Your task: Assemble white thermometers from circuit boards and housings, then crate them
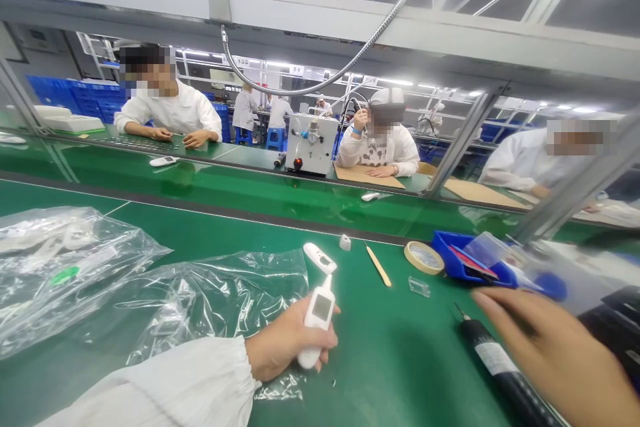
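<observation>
My left hand (pixel 285 340) is closed around a white digital thermometer (pixel 320 310), its grey screen facing up and its narrow tip pointing away from me. Just beyond the tip lies another white thermometer (pixel 320 258), with a small white cap (pixel 345 242) to its right. My right hand (pixel 555 353) is over the right side of the bench, fingers stretched out and thumb apart, somewhat blurred. Beside and partly under it is a black electric screwdriver (pixel 500 367) with a white label. The right hand does not visibly grip it.
Clear plastic bags (pixel 215 293) cover the left of the green bench (pixel 380 340). A wooden-handled tool (pixel 379 265), a tape roll (pixel 424 257), a clear plastic piece (pixel 419 287) and a blue bin (pixel 465 260) lie to the right. Co-workers sit beyond the green conveyor (pixel 240 183).
</observation>
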Motion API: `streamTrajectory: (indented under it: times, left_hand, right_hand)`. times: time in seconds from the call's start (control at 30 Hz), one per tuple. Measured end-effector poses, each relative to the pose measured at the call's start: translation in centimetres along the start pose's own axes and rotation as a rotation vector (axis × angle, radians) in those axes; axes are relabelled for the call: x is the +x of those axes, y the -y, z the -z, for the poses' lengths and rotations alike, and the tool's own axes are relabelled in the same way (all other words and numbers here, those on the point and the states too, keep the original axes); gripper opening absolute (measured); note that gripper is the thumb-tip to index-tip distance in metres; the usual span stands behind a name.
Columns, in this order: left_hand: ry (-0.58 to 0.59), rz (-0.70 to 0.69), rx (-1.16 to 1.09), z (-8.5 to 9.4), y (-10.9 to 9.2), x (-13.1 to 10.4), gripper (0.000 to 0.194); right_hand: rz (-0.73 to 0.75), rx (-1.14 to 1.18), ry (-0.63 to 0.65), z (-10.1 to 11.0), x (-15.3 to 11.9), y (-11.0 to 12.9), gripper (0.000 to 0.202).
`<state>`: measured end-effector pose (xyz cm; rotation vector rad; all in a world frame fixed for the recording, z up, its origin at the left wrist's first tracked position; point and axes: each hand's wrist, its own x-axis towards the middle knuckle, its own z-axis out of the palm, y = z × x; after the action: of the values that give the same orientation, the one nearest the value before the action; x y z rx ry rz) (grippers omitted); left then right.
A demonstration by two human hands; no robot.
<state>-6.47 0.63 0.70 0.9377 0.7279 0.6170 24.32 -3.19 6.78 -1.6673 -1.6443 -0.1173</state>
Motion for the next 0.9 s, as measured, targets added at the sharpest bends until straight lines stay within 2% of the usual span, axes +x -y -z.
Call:
streamTrajectory:
  times: [0.03,0.07,0.13,0.27,0.37,0.47,0.57,0.73,0.9]
  left_hand:
    - [-0.007,-0.001,0.007,0.0,-0.1,0.0,0.04]
    - [-0.013,-0.003,0.012,0.0,-0.1,0.0,0.04]
    - [-0.033,-0.009,0.015,-0.1,-0.2,0.0,0.039]
    - [-0.061,-0.011,-0.001,-0.1,-0.1,0.2,0.039]
    - [-0.065,-0.006,-0.012,-0.1,0.0,0.4,0.039]
    - [-0.069,0.006,-0.022,0.0,0.1,0.4,0.039]
    - [-0.074,0.006,-0.035,0.0,0.1,0.4,0.04]
    - [-0.053,-0.007,-0.039,0.0,0.3,0.4,0.042]
    - [-0.023,-0.018,-0.035,0.0,0.1,0.2,0.043]
  right_hand:
    - [0.026,0.071,0.043,-1.8,0.8,2.0,0.034]
    - [0.037,0.17,0.161,-3.7,1.7,3.8,0.032]
    - [0.058,0.24,0.275,-8.1,3.5,6.0,0.026]
    - [0.02,0.306,0.316,-15.7,6.2,6.4,0.029]
    - [-0.005,0.397,0.343,-18.7,7.1,5.9,0.025]
    - [-0.068,0.532,0.395,-18.8,6.7,6.3,0.024]
    - [-0.155,0.727,0.494,-17.0,5.5,7.4,0.032]
    - [-0.306,1.027,0.741,-13.4,2.9,9.2,0.041]
    - [-0.404,1.169,0.83,-12.6,1.6,9.5,0.04]
